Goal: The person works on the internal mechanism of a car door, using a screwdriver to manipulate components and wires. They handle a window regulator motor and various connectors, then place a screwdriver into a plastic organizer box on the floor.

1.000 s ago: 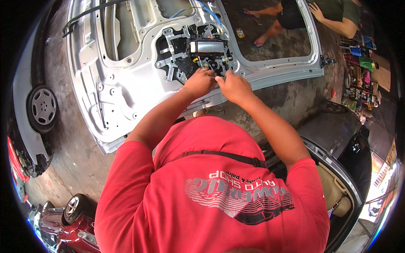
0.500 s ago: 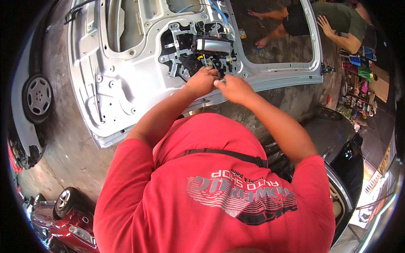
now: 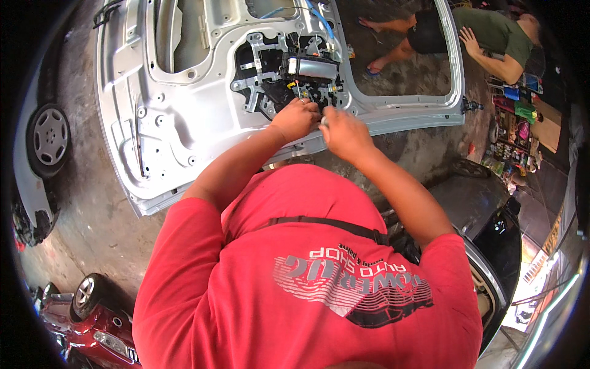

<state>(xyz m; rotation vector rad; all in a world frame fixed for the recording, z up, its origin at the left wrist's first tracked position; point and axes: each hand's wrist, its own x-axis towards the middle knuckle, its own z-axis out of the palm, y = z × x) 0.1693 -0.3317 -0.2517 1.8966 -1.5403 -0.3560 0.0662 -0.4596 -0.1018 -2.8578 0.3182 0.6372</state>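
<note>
A silver car door panel (image 3: 203,117) lies in front of me, with a black mechanism (image 3: 261,92) set in its middle opening. On that mechanism sits a silver and black handle piece (image 3: 312,67). My left hand (image 3: 296,118) rests at the mechanism's near edge, fingers bent and pressed together; what they pinch is hidden. Close beside it on the right, my right hand (image 3: 345,134) is closed around something small and pale, only a bit of which shows at the thumb.
Blue cable (image 3: 319,18) runs at the door's far side. Another person (image 3: 498,46) is beyond the window frame at the far right. A silver car (image 3: 37,166) stands left, a red car (image 3: 92,326) lower left, a dark car (image 3: 491,221) right. Cluttered shelves (image 3: 519,129) line the right.
My right hand has shifted slightly right and down, turning and opening a small gap from the left hand. My left hand stays nearly in place.
</note>
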